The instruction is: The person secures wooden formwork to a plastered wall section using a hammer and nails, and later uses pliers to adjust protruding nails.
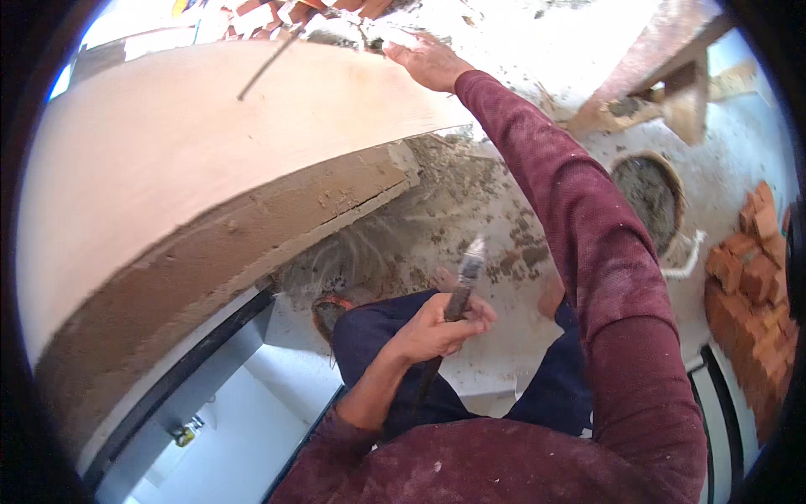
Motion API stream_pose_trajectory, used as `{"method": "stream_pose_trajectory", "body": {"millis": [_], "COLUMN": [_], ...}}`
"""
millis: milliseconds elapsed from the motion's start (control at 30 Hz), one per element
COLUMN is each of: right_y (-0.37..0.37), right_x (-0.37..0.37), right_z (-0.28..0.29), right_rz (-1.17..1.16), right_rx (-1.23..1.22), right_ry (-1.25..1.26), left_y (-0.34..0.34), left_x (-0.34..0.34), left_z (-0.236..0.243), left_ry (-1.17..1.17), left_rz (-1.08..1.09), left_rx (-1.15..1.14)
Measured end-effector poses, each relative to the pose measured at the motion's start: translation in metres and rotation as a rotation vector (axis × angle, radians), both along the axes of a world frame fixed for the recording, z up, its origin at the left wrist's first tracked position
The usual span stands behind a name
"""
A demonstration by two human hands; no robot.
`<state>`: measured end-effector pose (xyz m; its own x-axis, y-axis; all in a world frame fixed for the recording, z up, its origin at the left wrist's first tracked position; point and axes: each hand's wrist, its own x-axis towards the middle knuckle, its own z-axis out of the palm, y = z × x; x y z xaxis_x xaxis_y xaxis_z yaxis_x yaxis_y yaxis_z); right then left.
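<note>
My left hand point(420, 332) is closed around a dark bar point(463, 284) with a worn silvery upper end, held upright above my lap. My right arm stretches forward, and my right hand point(428, 63) reaches to the far edge of a pale board point(143, 143), its fingers extended among whitish debris, partly washed out by glare. A thin rod point(269, 65) lies on the board to the left of that hand. Below the board runs a thick, rough brown slab edge point(218, 218).
Stacked red bricks point(747, 302) are at right, below a basin of grey mortar point(645, 202) and a wooden stand point(680, 101). A small bucket point(329, 317) sits by my left knee. An open pale compartment point(235, 420) is at lower left, and broken bricks point(252, 21) lie beyond the board.
</note>
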<state>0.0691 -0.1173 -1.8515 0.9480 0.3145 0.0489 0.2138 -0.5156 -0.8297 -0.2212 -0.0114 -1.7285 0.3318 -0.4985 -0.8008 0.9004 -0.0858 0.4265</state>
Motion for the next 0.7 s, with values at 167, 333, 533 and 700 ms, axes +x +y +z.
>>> {"method": "stream_pose_trajectory", "body": {"millis": [167,333,533,700], "right_y": [0.023,0.030,0.011,0.008], "right_x": [-0.005,-0.013,0.001,0.012], "right_z": [-0.055,-0.061,-0.069,-0.091], "right_rz": [-0.064,0.041,0.324,0.261], "right_rx": [0.424,0.313,0.205,0.245], "right_ry": [-0.100,0.007,-0.034,-0.076], "left_y": [-0.017,-0.014,-0.016,-0.022], "left_x": [0.026,0.033,0.012,-0.017], "left_z": [-0.056,-0.100,-0.130,-0.193], "left_ry": [-0.492,-1.089,-1.096,-0.763], "left_rz": [-0.107,-0.303,-0.196,-0.072], "left_rx": [-0.075,0.068,0.158,0.105]}}
